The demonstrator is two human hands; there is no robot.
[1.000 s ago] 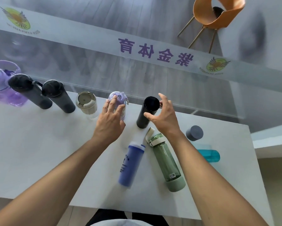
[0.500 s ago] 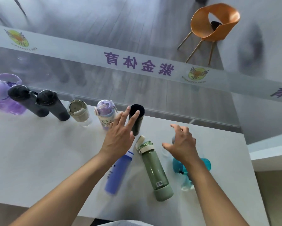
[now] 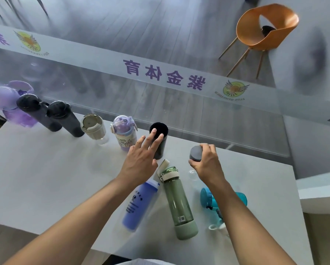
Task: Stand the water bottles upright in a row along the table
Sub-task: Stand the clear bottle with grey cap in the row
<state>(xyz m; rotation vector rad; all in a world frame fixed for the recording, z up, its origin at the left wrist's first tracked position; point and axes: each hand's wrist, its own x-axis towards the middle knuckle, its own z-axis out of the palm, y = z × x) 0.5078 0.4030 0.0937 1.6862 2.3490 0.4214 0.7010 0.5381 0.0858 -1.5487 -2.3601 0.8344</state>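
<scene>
A: Blue and green plastic nearest: the blue bottle [image 3: 139, 203] and the green bottle [image 3: 179, 203] lie flat side by side on the white surface [image 3: 45, 188], the teal bottle [image 3: 236, 197] on its side right of them.

B: And the hands?

A: The right hand [image 3: 208, 163] has its grip clenched around a clear bottle's grey cap [image 3: 195, 153]. The left hand [image 3: 141, 161] is released, fingers spread against the black tumbler [image 3: 159, 138].

B: Farther back?

A: Upright along the far edge: the lilac kids' bottle [image 3: 124, 133], the beige-lidded cup [image 3: 94, 129], two dark bottles [image 3: 64, 119], and a purple jug [image 3: 9, 104].
</scene>
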